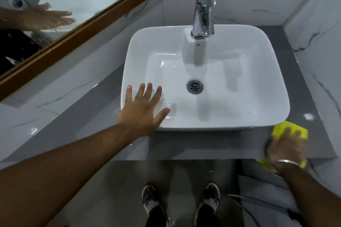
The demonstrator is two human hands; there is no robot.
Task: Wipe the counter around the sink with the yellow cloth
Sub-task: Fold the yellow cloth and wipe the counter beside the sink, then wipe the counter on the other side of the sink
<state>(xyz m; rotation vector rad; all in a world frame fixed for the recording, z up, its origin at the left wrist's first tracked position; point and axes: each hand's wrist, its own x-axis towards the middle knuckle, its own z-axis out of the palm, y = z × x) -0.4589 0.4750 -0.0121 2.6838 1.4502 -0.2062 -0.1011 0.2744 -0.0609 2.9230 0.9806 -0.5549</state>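
Observation:
A white rectangular sink (258, 46) sits on a grey counter (203, 143). My right hand (285, 150) presses flat on the yellow cloth (297, 130) at the counter's front right corner, just beside the sink's near right corner; part of the cloth hangs over the front edge. The hand is blurred. My left hand (142, 110) rests with fingers spread on the sink's front left rim, holding nothing. Water drops lie on the counter below that hand.
A chrome tap (203, 9) stands at the back of the sink, and a drain (194, 87) sits in the basin. A wood-framed mirror (77, 29) runs along the left. Marble-look walls close the counter on the right and back. My feet stand on the floor below.

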